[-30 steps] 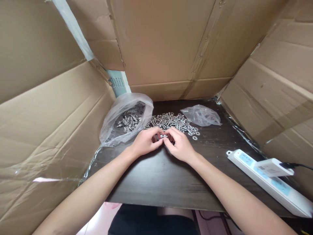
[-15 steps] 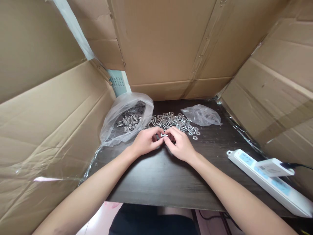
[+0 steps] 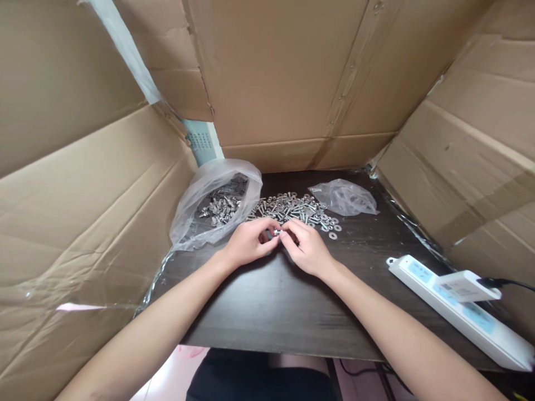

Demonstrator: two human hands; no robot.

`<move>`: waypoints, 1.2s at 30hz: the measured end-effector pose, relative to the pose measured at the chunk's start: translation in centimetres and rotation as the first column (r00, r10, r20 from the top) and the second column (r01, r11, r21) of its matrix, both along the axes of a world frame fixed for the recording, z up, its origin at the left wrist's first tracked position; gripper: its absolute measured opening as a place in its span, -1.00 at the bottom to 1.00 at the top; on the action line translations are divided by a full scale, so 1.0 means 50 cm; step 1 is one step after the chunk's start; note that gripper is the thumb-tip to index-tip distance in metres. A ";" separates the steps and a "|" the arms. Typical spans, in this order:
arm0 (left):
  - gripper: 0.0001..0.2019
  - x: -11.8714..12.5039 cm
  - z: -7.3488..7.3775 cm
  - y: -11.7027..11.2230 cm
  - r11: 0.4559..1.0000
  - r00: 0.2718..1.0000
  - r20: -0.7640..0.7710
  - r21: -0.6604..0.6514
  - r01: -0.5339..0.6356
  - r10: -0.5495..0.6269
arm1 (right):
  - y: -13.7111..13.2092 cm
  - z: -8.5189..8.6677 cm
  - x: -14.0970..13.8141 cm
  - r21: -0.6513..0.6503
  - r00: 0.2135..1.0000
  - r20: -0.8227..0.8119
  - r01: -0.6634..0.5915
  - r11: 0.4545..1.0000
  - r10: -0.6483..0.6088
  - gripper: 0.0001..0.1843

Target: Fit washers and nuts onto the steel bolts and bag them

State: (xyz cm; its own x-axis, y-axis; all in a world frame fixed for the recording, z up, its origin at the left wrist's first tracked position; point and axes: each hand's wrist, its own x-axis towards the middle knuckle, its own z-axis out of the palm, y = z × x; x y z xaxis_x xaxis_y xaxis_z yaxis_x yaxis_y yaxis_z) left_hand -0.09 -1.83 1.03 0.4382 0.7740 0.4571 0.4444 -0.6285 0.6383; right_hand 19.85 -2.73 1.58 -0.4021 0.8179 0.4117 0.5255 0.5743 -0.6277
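I am observing both hands meeting at the middle of the dark wood-grain counter (image 3: 284,306). The left hand (image 3: 246,245) and the right hand (image 3: 307,248) are pinching one small silver metal bolt (image 3: 277,231) between them, fingertips closed on either end of it; the bolt is lying roughly level, just above the counter surface. I cannot tell whether a nut or washer is sitting on it.

Just beyond the fingers, a loose pile of silver bolts and washers (image 3: 295,209) is spreading across the far centre of the counter. To its left, an open clear plastic bag holding more silver hardware (image 3: 215,203) is lying on its side. To the right of the pile, a smaller crumpled clear plastic bag (image 3: 345,197) is resting flat.

At the near right, a white power strip (image 3: 455,312) is lying diagonally with a white adapter plugged into it. Brown corrugated cardboard panels (image 3: 284,78) are standing around the counter on the left, far and right sides.
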 end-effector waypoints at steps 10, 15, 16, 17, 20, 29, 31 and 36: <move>-0.88 0.001 0.003 -0.001 1.000 1.000 0.008 0.021 0.003 -0.003 | 0.000 0.000 0.001 -0.011 1.000 -0.014 -0.008 1.000 0.008 -0.89; -0.88 0.001 0.000 0.000 1.000 1.000 0.001 0.015 0.008 -0.008 | 0.001 -0.003 0.002 -0.009 1.000 -0.007 -0.010 1.000 0.010 -0.87; -0.87 0.001 0.000 0.000 1.000 1.000 0.000 0.012 0.007 -0.007 | 0.001 -0.004 0.002 -0.008 1.000 -0.004 -0.012 1.000 0.012 -0.87; -0.87 0.001 -0.001 0.000 1.000 1.000 -0.001 0.010 0.007 -0.007 | 0.002 -0.004 0.002 -0.004 1.000 -0.002 -0.012 1.000 0.012 -0.87; -0.86 0.001 -0.001 0.000 1.000 1.000 -0.004 0.003 0.008 -0.008 | 0.002 -0.004 0.003 0.011 1.000 0.002 -0.013 1.000 0.013 -0.87; -0.87 0.000 0.000 0.001 1.000 1.000 -0.003 0.019 0.012 -0.012 | 0.001 -0.003 0.002 0.004 1.000 -0.007 -0.022 1.000 0.022 -0.86; -0.87 0.000 -0.001 0.001 1.000 1.000 0.000 0.023 0.013 -0.013 | 0.001 -0.003 0.003 -0.002 1.000 -0.006 -0.024 1.000 0.024 -0.85; -0.87 0.000 0.000 0.000 1.000 1.000 0.001 0.024 0.013 -0.013 | 0.002 -0.003 0.003 -0.017 0.999 -0.014 -0.030 0.999 0.029 -0.84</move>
State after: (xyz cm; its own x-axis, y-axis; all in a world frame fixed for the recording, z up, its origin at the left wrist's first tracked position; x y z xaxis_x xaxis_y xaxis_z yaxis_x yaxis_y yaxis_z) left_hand -0.07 -1.83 1.04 0.4479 0.7569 0.4760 0.4352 -0.6496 0.6234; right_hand 20.00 -2.65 1.41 -0.4203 0.8127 0.4035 0.4996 0.5785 -0.6448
